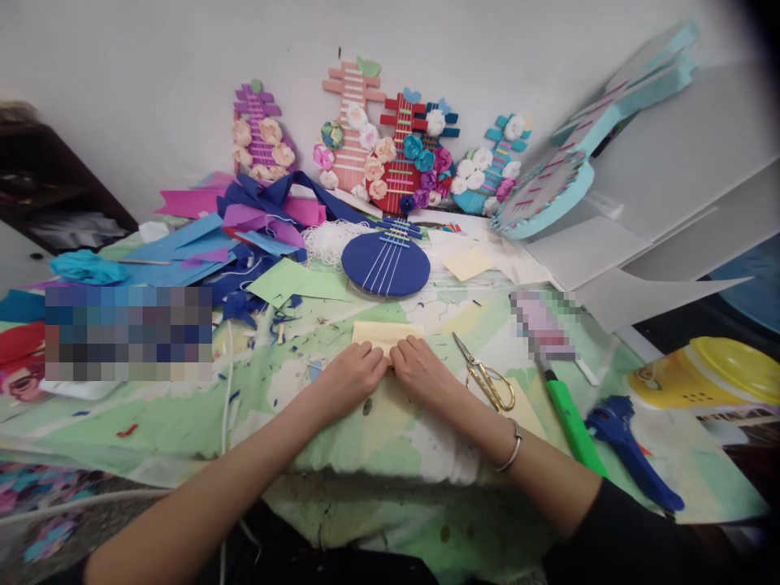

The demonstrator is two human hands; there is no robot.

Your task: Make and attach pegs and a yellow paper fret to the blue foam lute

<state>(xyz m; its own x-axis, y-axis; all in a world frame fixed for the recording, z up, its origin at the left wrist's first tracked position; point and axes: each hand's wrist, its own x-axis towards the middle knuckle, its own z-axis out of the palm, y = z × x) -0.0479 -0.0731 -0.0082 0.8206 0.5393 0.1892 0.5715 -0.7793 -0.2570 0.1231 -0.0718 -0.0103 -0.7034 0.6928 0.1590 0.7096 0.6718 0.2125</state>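
Both my hands meet at the near edge of a pale yellow sheet of paper [388, 331] on the table. My left hand [359, 372] has its fingers curled and pinched on that edge. Right beside it, my right hand [418, 367] pinches the same edge, fingers bent. The fingertips and thumbs are partly hidden. To the right of my right hand lie gold-handled scissors [491, 382], on another pale sheet. Beyond the paper rests a small blue lute-shaped craft [383, 264] with white strings and coloured bars.
Flower-decorated paper instruments [347, 138] lean on the wall. Coloured paper and fabric scraps [268, 215] heap at the left beside white string [332, 244]. At right are a green-handled tool [573, 426], a blue glue gun [634, 447] and a yellow tub [707, 370]. A white cable [225, 406] crosses the table.
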